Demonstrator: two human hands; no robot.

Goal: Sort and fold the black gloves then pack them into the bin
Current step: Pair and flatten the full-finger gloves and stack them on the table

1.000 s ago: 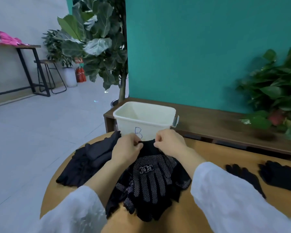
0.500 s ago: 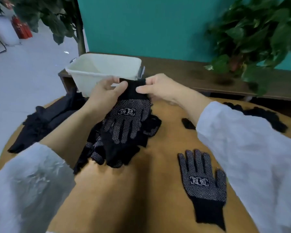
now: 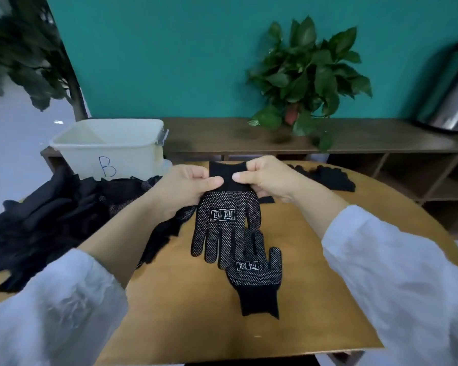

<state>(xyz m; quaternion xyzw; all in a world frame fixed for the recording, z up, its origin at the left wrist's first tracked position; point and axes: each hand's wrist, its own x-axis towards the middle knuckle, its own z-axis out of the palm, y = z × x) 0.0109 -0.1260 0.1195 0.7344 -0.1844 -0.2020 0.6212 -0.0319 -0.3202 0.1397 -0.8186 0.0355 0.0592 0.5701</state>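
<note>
Hands at work over a wooden table [image 3: 169,307]: the left hand [image 3: 188,187] and right hand [image 3: 265,178] each pinch the cuff of a dotted glove [image 3: 226,223], which hangs fingers-down over a second glove [image 3: 257,276] lying flat. Light, limp knit, it looks likely to sag; the cuff corners seem the surest hold. More gloves form a pile [image 3: 50,215] beside the bin [image 3: 109,146].

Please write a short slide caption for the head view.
Both hands hold a dotted glove over another glove.
</note>
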